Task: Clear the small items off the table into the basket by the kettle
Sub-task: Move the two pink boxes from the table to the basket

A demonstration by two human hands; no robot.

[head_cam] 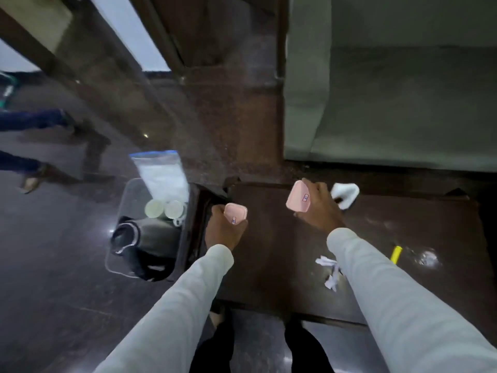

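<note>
My left hand (223, 232) grips a small pink box (235, 213) over the left edge of the dark brown table (269, 265). My right hand (320, 208) holds a second pink box (299, 197) above the table's far side. To the left, on the floor, stands a clear basket (126, 200) with a black kettle (139, 243), two pale round lids (164, 209) and a zip bag of white powder (161, 173) in it. On the table lie a white cloth (345, 194), crumpled white paper scraps (329, 270) and a yellow marker (396, 254).
A grey-green sofa (390, 98) stands behind the table at the right. Dark glossy floor spreads to the left, where another person's legs and foot (29, 181) show at the frame's edge. My own legs are below, at the table's near edge.
</note>
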